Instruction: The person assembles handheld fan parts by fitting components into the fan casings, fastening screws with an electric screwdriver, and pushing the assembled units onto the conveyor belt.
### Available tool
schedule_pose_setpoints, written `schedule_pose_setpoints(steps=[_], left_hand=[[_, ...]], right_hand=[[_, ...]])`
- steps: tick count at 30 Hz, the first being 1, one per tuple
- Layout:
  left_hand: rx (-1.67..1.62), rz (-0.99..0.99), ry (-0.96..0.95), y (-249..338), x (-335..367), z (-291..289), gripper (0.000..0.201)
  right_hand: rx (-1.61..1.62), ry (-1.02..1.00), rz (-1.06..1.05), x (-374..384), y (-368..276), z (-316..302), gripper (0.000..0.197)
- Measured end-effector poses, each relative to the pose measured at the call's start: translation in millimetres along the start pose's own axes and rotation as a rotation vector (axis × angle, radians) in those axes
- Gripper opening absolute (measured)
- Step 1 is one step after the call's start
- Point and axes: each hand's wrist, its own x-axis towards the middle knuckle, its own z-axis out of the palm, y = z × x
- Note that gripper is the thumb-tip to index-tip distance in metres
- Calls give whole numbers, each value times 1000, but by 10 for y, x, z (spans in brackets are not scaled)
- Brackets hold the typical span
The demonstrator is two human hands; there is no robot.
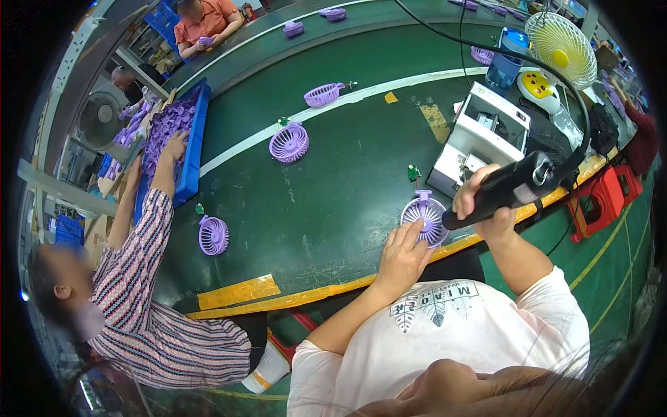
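Note:
A small round purple fan with spoke-like ribs lies on the green bench right in front of me. My left hand holds it against the surface, fingers laid over its near left rim. A green circuit board sticks out on a wire beyond the fan's neck. In my right hand is a black electric screwdriver, gripped round its body. The tool is tilted, its tip end down at the fan's right side; the bit itself I cannot make out. A thick black cable runs up from its back end.
Just beyond the fan stands a white box-shaped machine. Behind it are a blue-lidded container and a yellow-white desk fan. More purple fans lie on the belt. At left, a co-worker reaches into a blue crate of purple parts.

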Motion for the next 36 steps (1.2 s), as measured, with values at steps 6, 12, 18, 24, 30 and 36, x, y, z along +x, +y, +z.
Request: schedule_pose_setpoints(steps=[6,12,18,24,30,36], left_hand=[[1,1,6,0,20,-9,17],[-7,8,4,0,7,-12,17],[-10,18,-4,2,19,-14,15],[33,-6,35,10,-3,-65,13],[75,-81,11,-9,-44,-50,19],[-40,157,-84,16,-45,-43,19]], right_hand=[[-74,-78,12,-12,111,48,62],[-24,-74,164,-12,185,89,51],[31,-100,151,-27,173,68,54],[-84,-55,-4,187,-132,-141,69],[-242,125,-229,401,-381,-156,65],[-308,128,-139,394,-349,-115,62]])
